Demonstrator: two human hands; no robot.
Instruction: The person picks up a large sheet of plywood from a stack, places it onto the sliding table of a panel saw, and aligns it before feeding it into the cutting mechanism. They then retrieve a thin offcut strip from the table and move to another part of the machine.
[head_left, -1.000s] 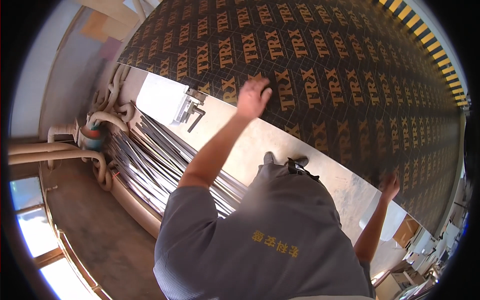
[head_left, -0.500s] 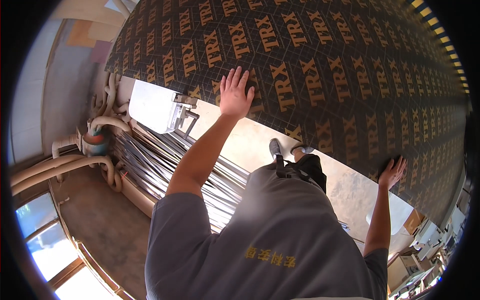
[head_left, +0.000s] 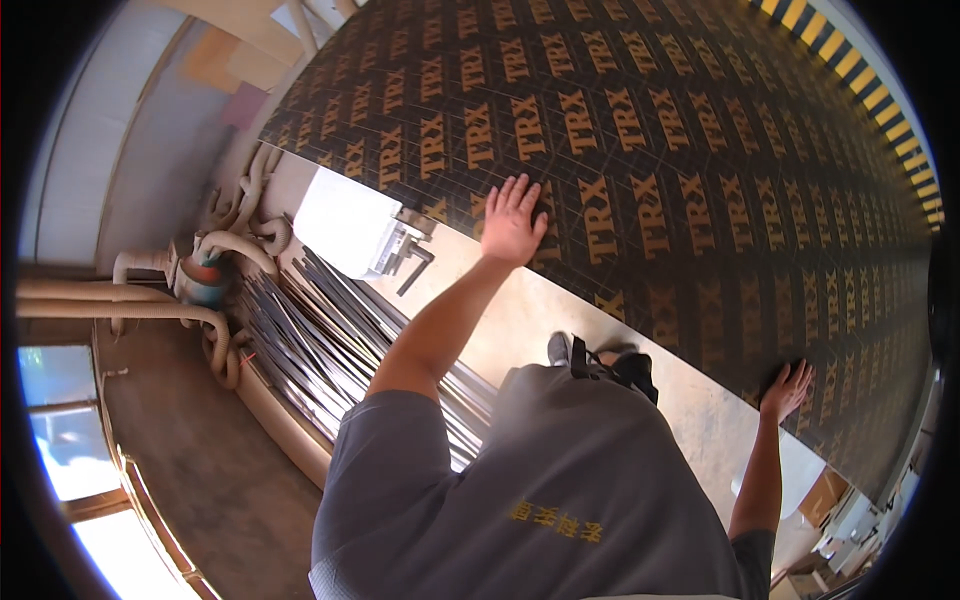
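A large dark brown board (head_left: 680, 130), covered in rows of orange printed lettering, spreads out in front of me. My left hand (head_left: 514, 222) lies flat on its face near the edge closest to me, fingers apart. Farther to the right, my right hand (head_left: 787, 391) rests on the same board close to that edge, its fingers stretched out. Neither hand grips anything. Beneath the board, at its left part, a white machine piece (head_left: 350, 222) with a metal clamp and lever (head_left: 412, 268) sticks out. What else supports the board is hidden under it.
Long thin strips (head_left: 340, 330) lie heaped on the floor at my left. Behind them are beige hoses (head_left: 120, 300) and a round blue-grey machine (head_left: 203, 282). Yellow-and-black striping (head_left: 870, 90) runs along the far right. Cartons and clutter (head_left: 835, 520) stand at the lower right.
The view has turned and tilted, so the board and my hands sit lower in the picture. Both hands stay flat at about the same spots on the board.
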